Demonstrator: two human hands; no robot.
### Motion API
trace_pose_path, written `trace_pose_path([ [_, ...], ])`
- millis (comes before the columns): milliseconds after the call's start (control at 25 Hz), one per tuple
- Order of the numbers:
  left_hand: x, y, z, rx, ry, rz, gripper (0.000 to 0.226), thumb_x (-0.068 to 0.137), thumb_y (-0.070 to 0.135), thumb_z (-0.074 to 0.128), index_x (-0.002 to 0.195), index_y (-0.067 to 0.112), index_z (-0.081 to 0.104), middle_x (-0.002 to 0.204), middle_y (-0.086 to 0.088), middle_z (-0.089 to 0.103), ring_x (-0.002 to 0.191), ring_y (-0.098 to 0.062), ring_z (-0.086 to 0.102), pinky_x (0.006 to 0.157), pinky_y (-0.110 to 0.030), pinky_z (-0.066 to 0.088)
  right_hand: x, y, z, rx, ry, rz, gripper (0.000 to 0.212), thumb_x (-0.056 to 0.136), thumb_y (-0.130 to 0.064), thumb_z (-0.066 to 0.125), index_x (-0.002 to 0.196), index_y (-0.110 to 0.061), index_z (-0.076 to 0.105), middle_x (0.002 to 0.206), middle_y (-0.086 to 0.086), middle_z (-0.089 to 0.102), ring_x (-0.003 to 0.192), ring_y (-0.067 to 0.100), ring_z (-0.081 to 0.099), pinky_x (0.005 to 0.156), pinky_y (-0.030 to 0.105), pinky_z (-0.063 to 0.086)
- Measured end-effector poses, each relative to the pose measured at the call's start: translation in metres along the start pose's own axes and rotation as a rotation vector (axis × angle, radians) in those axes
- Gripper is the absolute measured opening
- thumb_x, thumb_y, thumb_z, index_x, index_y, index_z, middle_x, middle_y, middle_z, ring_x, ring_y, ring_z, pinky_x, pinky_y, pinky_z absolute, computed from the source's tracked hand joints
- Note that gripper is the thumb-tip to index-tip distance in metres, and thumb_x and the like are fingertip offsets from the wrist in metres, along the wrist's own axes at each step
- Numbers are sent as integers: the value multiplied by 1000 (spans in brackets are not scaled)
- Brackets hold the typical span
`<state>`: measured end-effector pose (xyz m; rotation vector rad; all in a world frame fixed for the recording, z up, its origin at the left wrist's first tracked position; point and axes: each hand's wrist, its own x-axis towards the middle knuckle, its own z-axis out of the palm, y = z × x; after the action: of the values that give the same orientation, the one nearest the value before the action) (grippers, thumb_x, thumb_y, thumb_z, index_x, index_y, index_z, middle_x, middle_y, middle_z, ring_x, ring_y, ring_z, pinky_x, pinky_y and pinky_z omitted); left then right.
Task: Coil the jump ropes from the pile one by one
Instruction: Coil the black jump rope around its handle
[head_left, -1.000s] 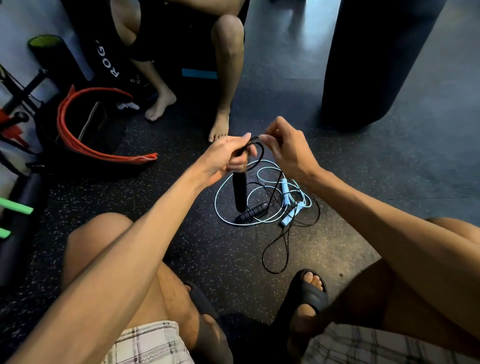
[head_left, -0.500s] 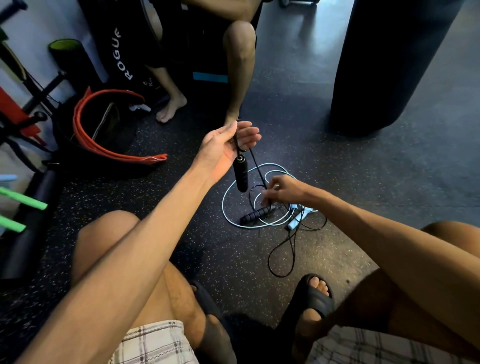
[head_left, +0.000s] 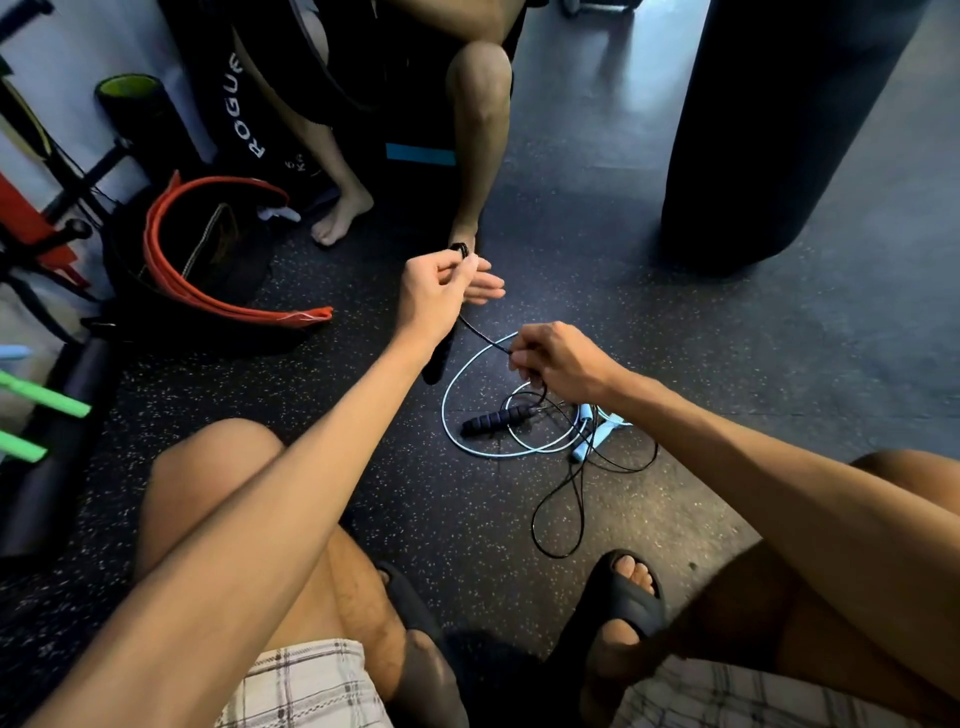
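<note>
Your left hand (head_left: 441, 291) is raised, thumb and fingers (head_left: 467, 267) pinching a small coil of the black jump rope (head_left: 480, 335); one black handle (head_left: 439, 358) hangs below that hand. Your right hand (head_left: 558, 358) is lower and nearer you, fingers curled tight around the same black cord, which runs taut between both hands. The rest of the black cord trails to the speckled floor (head_left: 727, 389), tangled with the light blue jump rope (head_left: 467, 447). The second black handle (head_left: 496, 420) lies inside the blue loops; blue handles (head_left: 586, 431) sit just right of it. One black loop reaches toward your right sandal (head_left: 623, 597).
</note>
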<state>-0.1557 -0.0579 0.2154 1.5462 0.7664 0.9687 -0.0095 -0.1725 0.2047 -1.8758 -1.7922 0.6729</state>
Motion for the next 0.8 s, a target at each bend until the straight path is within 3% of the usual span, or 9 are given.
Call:
trace_pose_path([
  [200, -5, 7, 1, 233, -193, -67, 28, 100, 13, 48, 95, -8, 67, 72, -22, 71, 55, -25, 70, 56, -30, 57, 0, -18, -21, -81, 177, -135, 21, 95, -6, 49, 79, -8, 63, 57, -14, 49, 50, 2, 46, 52, 12, 34],
  [320, -11, 17, 3, 368, -372, -94, 37, 103, 18, 43, 88, -1, 70, 54, -11, 57, 35, -10, 49, 42, -20, 39, 0, -23, -32, -82, 254, -160, 23, 95, -6, 51, 76, -15, 59, 56, -20, 44, 50, -2, 46, 53, 9, 32],
  [440, -13, 23, 5, 178, -523, -263, 47, 105, 22, 34, 78, 0, 65, 44, -1, 35, 35, -8, 27, 41, -22, 23, 3, -20, -39, -63, 302, -141, 18, 95, -7, 53, 80, -8, 62, 56, -19, 46, 50, -3, 46, 52, 10, 29],
  [600, -15, 30, 5, -69, -555, -305, 42, 104, 26, 37, 70, 7, 55, 43, 7, 25, 40, -10, 17, 46, -26, 15, 6, -16, -44, 85, 365, -87, 14, 96, -19, 56, 83, -13, 58, 61, -11, 52, 54, 2, 44, 55, 19, 37],
  [680, -14, 32, 4, -217, -540, -306, 39, 104, 26, 37, 73, 7, 52, 44, 8, 23, 40, -8, 17, 47, -26, 14, 6, -14, -41, 175, 352, -28, 28, 100, -31, 49, 77, -16, 56, 62, -4, 57, 55, 6, 49, 59, 25, 42],
  [800, -10, 35, 1, -408, -529, -294, 37, 104, 26, 37, 78, 6, 51, 46, 9, 22, 41, -7, 16, 50, -28, 12, 1, -4, -29, 408, 160, 110, 60, 102, -51, 28, 71, -12, 62, 70, 19, 69, 64, 21, 64, 72, 36, 51],
])
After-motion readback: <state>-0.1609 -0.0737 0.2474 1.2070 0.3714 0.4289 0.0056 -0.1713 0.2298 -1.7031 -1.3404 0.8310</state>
